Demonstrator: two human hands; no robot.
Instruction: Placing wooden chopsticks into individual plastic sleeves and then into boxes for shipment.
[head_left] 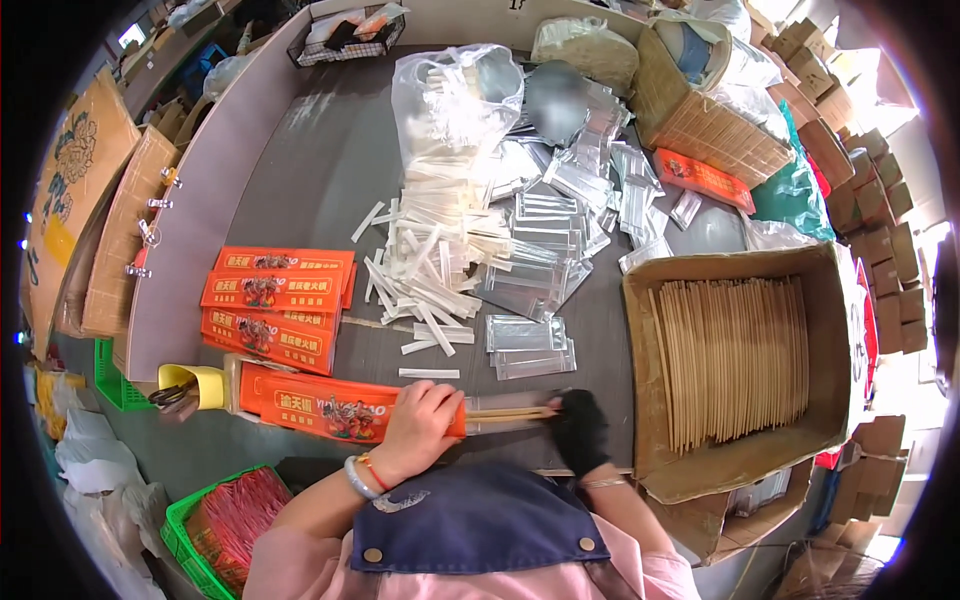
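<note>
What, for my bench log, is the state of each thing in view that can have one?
Left hand: resting on red sleeve
Red sleeve: flat
Right hand: gloved, blurred, at pale sticks' end
Pale sticks: beside sleeve's right end
Cardboard box: open, holding boxed sticks
Clear bag: holding white strips
Yellow holder: holding scissors

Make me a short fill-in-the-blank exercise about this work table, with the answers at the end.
1. The bare left hand rests on glossy orange-red printed sleeves, while the right hand wears a ____ glove.
2. The open brown cardboard box of thin tan wooden sticks stands toward the picture's ____ edge.
3. The slatted plastic basket at lower left, holding red packaging, is coloured ____.

Missing words: black; right; green.
</note>
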